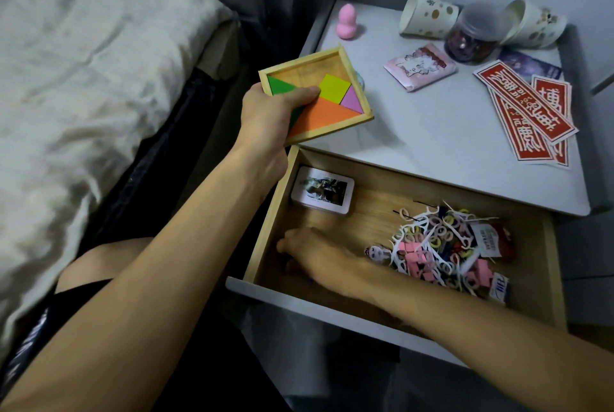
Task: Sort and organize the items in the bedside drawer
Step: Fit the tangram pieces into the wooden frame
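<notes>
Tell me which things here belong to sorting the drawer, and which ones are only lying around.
Part of the job:
- drawer, open
- tangram tray, gripped by left hand
- card deck
- pile of floss picks, hair ties and clips
- right hand, reaching inside

Lying about on the nightstand top:
- pink sponge
- dotted paper cup
- other paper cup
- jar
- pink packet
- red stickers

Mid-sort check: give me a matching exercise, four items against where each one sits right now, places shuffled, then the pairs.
Items
1. tangram tray
2. card deck
3. pink sponge
4. red stickers

Places
a. nightstand top, right side
b. drawer, back left corner
c. held in the left hand
d. nightstand top, back left

Pairs: 1-c, 2-b, 3-d, 4-a
</notes>
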